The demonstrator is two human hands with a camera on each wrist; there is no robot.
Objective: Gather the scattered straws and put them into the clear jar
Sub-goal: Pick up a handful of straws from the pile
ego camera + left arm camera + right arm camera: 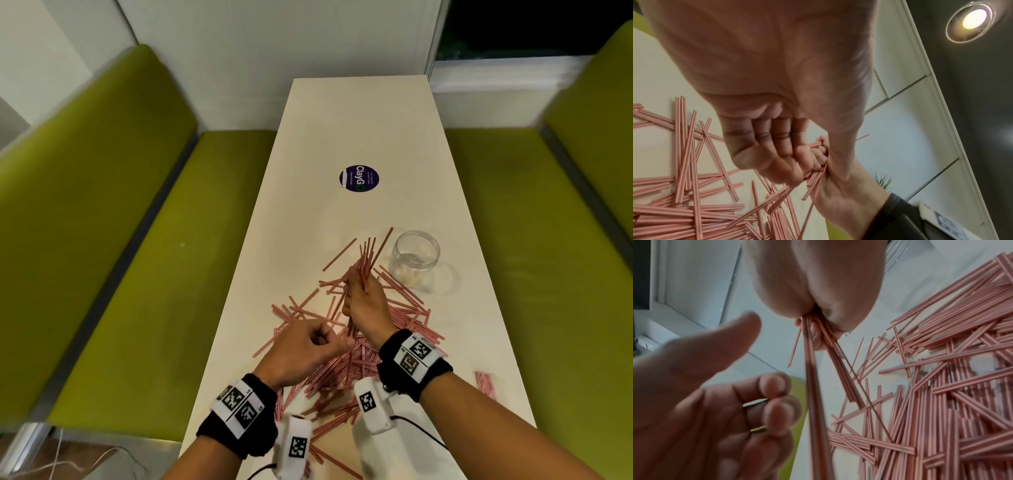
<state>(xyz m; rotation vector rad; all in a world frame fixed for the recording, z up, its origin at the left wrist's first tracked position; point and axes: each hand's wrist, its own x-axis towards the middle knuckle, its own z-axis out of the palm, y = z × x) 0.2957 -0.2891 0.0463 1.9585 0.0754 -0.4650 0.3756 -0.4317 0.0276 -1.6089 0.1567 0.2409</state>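
Note:
Thin red-and-white striped straws [342,370] lie scattered in a heap on the white table [359,120]. The clear jar [416,260] stands upright and open just right of the heap, with no straws in it. My right hand [364,303] grips a bundle of straws [367,257], held steeply on end over the heap, left of the jar. In the right wrist view the bundle [813,386] runs down from the right hand [818,280]. My left hand [308,346] hovers beside the bundle's lower end. Its fingers [777,408] are loosely curled and hold nothing, thumb out.
A round purple sticker [359,179] lies farther up the table. A few straws [486,383] sit apart near the right edge. Green benches [137,240] [534,240] flank the narrow table. Bare tabletop stretches beyond the jar.

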